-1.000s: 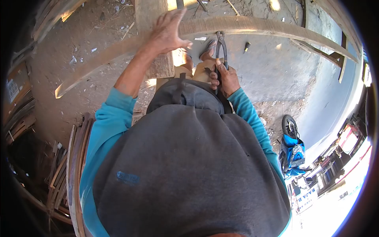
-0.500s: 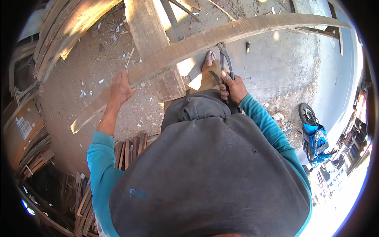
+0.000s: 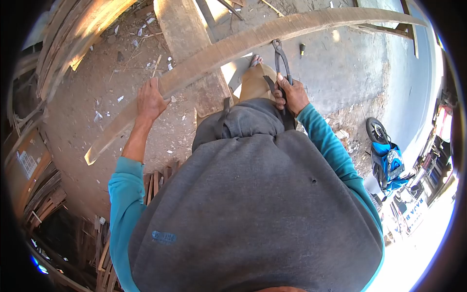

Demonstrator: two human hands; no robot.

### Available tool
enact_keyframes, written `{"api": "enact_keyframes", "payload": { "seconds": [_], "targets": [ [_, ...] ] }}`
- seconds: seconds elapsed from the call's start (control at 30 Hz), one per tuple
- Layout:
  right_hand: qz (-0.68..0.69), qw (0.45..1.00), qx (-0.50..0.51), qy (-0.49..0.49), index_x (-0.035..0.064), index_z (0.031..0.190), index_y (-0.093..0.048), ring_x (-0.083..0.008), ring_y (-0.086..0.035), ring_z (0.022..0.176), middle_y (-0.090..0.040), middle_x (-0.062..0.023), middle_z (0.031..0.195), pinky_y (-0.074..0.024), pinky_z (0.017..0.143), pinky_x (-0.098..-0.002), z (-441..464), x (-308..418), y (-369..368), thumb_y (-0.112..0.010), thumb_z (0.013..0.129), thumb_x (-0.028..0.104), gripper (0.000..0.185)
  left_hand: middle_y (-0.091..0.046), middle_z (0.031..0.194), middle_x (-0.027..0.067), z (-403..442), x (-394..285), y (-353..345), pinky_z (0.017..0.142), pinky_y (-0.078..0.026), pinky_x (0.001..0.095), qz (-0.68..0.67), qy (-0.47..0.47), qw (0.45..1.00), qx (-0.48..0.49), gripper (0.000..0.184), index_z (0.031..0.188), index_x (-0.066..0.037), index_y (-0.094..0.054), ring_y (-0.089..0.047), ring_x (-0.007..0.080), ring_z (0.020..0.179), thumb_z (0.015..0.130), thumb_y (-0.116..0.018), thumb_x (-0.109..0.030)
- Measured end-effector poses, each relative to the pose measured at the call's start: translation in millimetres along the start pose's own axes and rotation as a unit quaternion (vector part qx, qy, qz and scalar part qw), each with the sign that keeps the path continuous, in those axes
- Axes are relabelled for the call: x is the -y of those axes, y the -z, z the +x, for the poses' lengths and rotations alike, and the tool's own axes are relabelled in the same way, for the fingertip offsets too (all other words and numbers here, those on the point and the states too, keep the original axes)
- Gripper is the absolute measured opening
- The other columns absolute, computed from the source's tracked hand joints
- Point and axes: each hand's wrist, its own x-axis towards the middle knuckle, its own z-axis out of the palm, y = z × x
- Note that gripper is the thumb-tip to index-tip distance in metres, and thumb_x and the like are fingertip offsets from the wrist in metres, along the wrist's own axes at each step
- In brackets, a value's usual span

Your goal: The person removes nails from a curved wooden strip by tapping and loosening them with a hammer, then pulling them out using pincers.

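Observation:
A long wooden beam (image 3: 233,50), which looks curved through the lens, crosses the view from lower left to upper right. My left hand (image 3: 151,101) is closed around it near its left end, the fingertips over the far edge. In my right hand (image 3: 293,96) is a pair of metal pincers (image 3: 278,60), gripped by the handles. Their rounded head points away from me and lies close to the near edge of the beam; whether they touch it I cannot tell. A dark flat piece (image 3: 269,83) sticks out beside the right fingers, its lower part hidden by them.
A wide plank (image 3: 182,31) passes under the beam. Stacked boards (image 3: 82,34) stand at the upper left, and more wood strips (image 3: 158,182) lie by my left elbow. A small dark object (image 3: 302,49) sits on the floor. At the right is a blue motorbike (image 3: 387,160).
The beam, both hands and the pincers appear slightly higher in the view. Both grips look the same, and the pincers' head stays close to the beam.

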Motion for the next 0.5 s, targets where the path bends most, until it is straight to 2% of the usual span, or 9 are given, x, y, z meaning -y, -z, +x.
{"api": "enact_keyframes", "payload": {
  "seconds": [0.2, 0.37, 0.5],
  "targets": [
    [0.001, 0.999, -0.027, 0.023, 0.0026, 0.087, -0.053, -0.0134, -0.044, 0.049, -0.048, -0.0034, 0.066, -0.0407, 0.044, -0.0322, -5.2, -1.5, -11.9, -0.063, 0.101, 0.040, 0.041, -0.063, 0.114, 0.0201, -0.9, 1.0, -0.2, 0.095, -0.045, 0.0508, -0.008, 0.010, 1.000, 0.017, 0.073, 0.121, -0.003, -0.050, -0.060, 0.0401, 0.110, 0.066, -0.092, -0.025],
    [0.008, 1.000, -0.023, 0.019, 0.0055, 0.090, -0.051, -0.0113, -0.045, 0.051, -0.048, -0.0006, 0.069, -0.0415, 0.047, -0.0302, -8.9, -11.1, -25.4, -0.061, 0.102, 0.043, 0.041, -0.062, 0.116, 0.0203, -1.6, 0.8, 0.3, 0.091, -0.045, 0.0517, -0.022, 0.000, 1.000, 0.000, 0.071, 0.122, -0.005, -0.050, -0.060, 0.0397, 0.110, 0.068, -0.090, -0.026],
    [-0.065, 0.996, -0.027, 0.045, 0.0011, 0.099, -0.057, -0.0117, -0.048, 0.050, -0.051, -0.0014, 0.067, -0.0427, 0.045, -0.0295, -63.3, -29.6, -99.1, -0.059, 0.103, 0.037, 0.036, -0.062, 0.117, 0.0196, -2.6, 6.8, -12.1, 0.090, -0.045, 0.0518, -0.014, -0.018, 1.000, -0.017, 0.071, 0.122, -0.006, -0.050, -0.060, 0.0394, 0.110, 0.067, -0.091, -0.024]
  ]
}}
